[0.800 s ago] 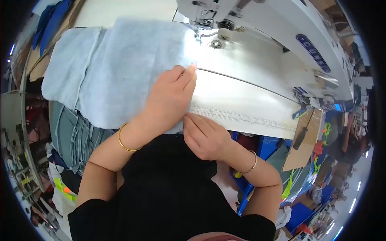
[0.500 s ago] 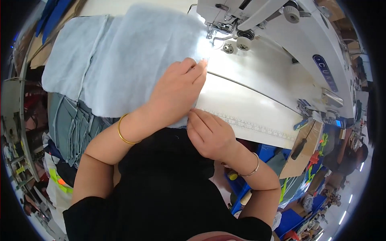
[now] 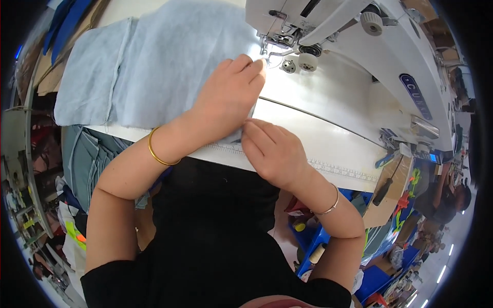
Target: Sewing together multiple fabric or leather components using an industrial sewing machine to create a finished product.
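Pale blue fleecy fabric (image 3: 164,66), with a seamed section at its left, lies on the white sewing table (image 3: 323,128). My left hand (image 3: 226,102) rests on its right part, fingers bent and closed on the edge just below the presser foot (image 3: 263,47) of a white sewing machine (image 3: 390,31). Just below and right of it, my right hand (image 3: 272,154) pinches the fabric's lower right corner near the printed measuring scale (image 3: 334,169) along the front edge. The fingertips of both hands are partly hidden.
Grey-green cut pieces (image 3: 90,154) hang at left below the table. At right are blue-handled snips (image 3: 384,160), a screwdriver (image 3: 382,190) on cardboard (image 3: 380,210) and a blue bin (image 3: 313,241) below. Another person (image 3: 449,195) sits at the far right.
Both hands and the fabric have moved up toward the presser foot, uncovering the scale along the table's front edge. The view has also shifted slightly.
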Action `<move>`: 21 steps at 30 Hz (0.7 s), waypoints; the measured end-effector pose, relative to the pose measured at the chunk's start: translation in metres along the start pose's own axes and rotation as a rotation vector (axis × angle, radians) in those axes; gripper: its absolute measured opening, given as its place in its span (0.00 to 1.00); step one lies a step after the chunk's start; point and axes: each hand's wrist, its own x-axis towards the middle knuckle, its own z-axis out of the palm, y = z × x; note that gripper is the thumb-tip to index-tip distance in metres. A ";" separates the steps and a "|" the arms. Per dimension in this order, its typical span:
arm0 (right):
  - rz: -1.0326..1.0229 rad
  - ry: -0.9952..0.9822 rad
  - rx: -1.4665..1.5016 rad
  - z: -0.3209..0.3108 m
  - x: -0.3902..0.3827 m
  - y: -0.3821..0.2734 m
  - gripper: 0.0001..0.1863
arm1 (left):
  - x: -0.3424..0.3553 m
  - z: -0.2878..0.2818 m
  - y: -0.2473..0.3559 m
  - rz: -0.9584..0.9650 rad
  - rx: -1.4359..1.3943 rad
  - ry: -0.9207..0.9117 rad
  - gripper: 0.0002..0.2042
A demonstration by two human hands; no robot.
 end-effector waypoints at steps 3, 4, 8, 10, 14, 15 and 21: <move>0.003 -0.009 0.002 -0.001 0.001 0.008 0.10 | 0.004 -0.001 -0.001 -0.093 0.039 -0.046 0.22; 0.009 -0.009 -0.013 -0.001 0.003 0.009 0.09 | 0.005 0.000 -0.002 -0.111 0.033 -0.042 0.23; 0.040 -0.037 -0.017 -0.002 0.005 0.016 0.08 | 0.008 0.006 -0.008 -0.054 0.071 0.060 0.18; 0.040 -0.012 -0.026 0.001 0.007 0.021 0.07 | 0.008 0.004 -0.008 -0.067 0.057 0.024 0.19; 0.153 -0.028 0.020 0.006 0.008 0.028 0.04 | 0.004 -0.009 -0.011 -0.008 0.001 -0.014 0.18; 0.162 -0.026 0.021 0.008 0.007 0.030 0.04 | 0.000 -0.010 -0.013 -0.004 -0.004 -0.020 0.18; 0.187 0.017 -0.016 0.010 0.004 0.042 0.06 | -0.010 -0.021 -0.017 0.061 -0.324 -0.058 0.14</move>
